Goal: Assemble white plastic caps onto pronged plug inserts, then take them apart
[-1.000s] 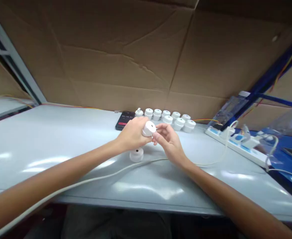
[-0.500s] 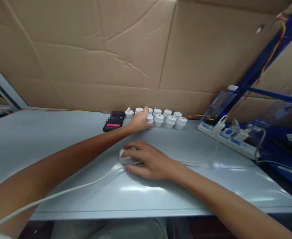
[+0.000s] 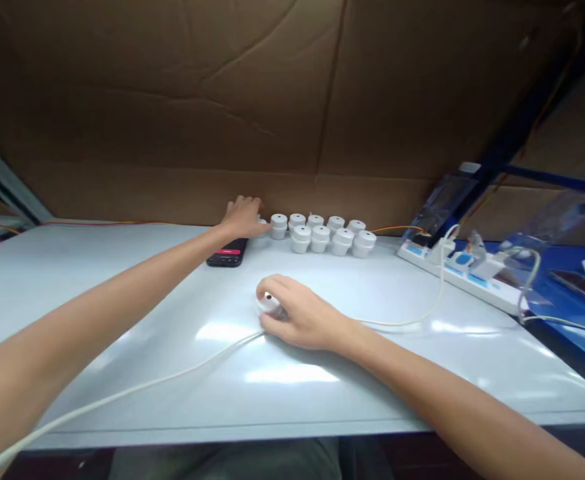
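My right hand (image 3: 300,313) is closed around a small white round canister (image 3: 268,303) with a dark hole in its top, resting on the tabletop. A white cable (image 3: 212,357) passes beside this canister and under the hand. At the back, my left hand (image 3: 242,217) reaches over the far end of a black phone (image 3: 226,255), fingers apart. Its thumb is at the leftmost white canister (image 3: 260,238), which the hand partly hides; whether it grips anything there is unclear. Several similar white canisters (image 3: 320,238) stand in two rows just right of it.
A cardboard wall (image 3: 212,193) closes off the back of the pale table (image 3: 162,400). On the right lies a white power strip (image 3: 487,288) with plugs and cables, beside clear plastic packaging (image 3: 442,200) and a blue frame. A thin red-yellow wire (image 3: 97,222) follows the rear edge.
My left hand has left the canister rows and moved left to the leftmost canister and phone. My right hand has shifted slightly right with its canister, whose top hole now shows. The wall looks darker.
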A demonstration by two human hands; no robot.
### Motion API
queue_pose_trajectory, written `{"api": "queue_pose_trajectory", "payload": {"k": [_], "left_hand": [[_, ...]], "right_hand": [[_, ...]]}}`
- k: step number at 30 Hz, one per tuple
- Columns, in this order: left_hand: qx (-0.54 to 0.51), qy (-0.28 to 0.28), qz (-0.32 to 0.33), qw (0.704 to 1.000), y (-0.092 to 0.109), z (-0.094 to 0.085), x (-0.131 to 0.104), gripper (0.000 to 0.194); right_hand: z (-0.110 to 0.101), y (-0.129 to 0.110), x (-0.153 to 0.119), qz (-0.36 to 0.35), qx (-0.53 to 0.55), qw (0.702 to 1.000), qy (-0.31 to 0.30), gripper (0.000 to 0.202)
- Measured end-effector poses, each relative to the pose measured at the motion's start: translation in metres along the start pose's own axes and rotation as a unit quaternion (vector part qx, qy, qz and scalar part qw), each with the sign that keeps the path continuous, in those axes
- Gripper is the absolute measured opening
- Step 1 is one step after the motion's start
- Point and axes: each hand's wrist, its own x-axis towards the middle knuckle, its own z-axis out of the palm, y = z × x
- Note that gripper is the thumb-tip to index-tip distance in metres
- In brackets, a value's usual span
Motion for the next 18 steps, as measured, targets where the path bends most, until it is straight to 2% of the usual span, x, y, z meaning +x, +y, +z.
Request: {"api": "queue_pose_trajectory", "payload": {"k": [3,6,8,13,14,18], "left_hand": [[0.002,-0.052,0.02,0.998,-0.007,0.007,0.005,0.044],[-0.012,-0.036,0.034,0.999,-0.007,0.011,0.0,0.035],[-0.033,-0.018,0.048,0.998,-0.004,0.009,-0.009,0.035],[-0.167,0.044,0.092,0.981,0.006,-0.009,-0.048,0.04],[-0.195,0.043,0.091,0.976,0.007,-0.011,-0.058,0.041],[-0.323,-0.031,0.071,0.943,0.01,-0.015,-0.106,0.05]], "right_hand": [[0.0,0.005,-0.001,0.021,-0.01,1.0,0.01,0.031],[-0.002,0.01,0.0,0.045,-0.007,0.998,0.036,0.034],[-0.003,0.011,0.001,0.062,-0.003,0.997,0.055,0.029],[-0.006,0.011,0.005,0.068,0.018,0.987,0.147,0.024],[-0.007,0.011,0.005,0.063,0.026,0.983,0.17,0.025],[-0.009,0.009,0.005,0.04,0.047,0.975,0.215,0.025]]}}
